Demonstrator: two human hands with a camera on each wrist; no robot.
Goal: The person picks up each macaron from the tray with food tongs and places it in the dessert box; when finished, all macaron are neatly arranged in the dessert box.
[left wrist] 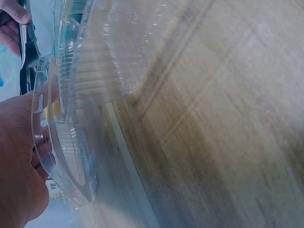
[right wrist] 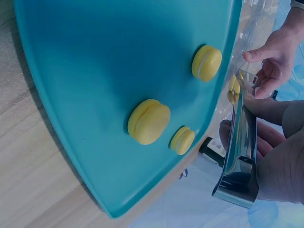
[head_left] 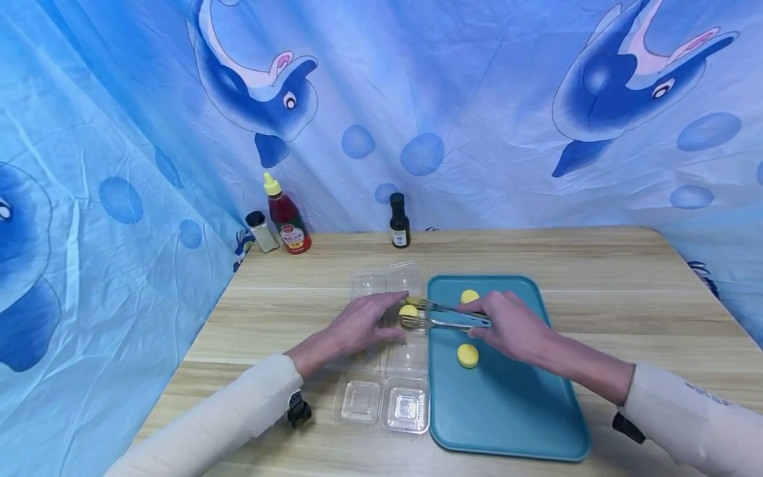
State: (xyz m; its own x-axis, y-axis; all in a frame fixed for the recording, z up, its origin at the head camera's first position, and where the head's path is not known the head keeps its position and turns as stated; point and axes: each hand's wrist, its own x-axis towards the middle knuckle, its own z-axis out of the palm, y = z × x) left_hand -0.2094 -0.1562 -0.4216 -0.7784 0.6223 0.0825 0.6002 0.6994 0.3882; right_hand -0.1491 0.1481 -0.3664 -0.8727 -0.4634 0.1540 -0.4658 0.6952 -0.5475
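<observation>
My right hand (head_left: 512, 324) holds metal tongs (head_left: 453, 324) with fork-like tips over the teal tray (head_left: 507, 411). The tips reach past its left edge, one on either side of a yellow macaron (head_left: 408, 311), at a clear plastic container. My left hand (head_left: 363, 324) grips that container (left wrist: 71, 152), thumb and forefinger spread at opposite sides of it. On the tray sit three more macarons: a near one (head_left: 467, 356), a far one (head_left: 469, 296), and one seen in the right wrist view (right wrist: 148, 122) but hidden by my right hand in the head view.
Other clear containers (head_left: 407, 405) line the tray's left side, partly under my left arm. At the table's back stand a red sauce bottle (head_left: 290, 222), a black-capped shaker (head_left: 262, 232) and a small dark bottle (head_left: 399, 222). A blue dolphin curtain (head_left: 465, 99) hangs behind the wooden table (head_left: 626, 285).
</observation>
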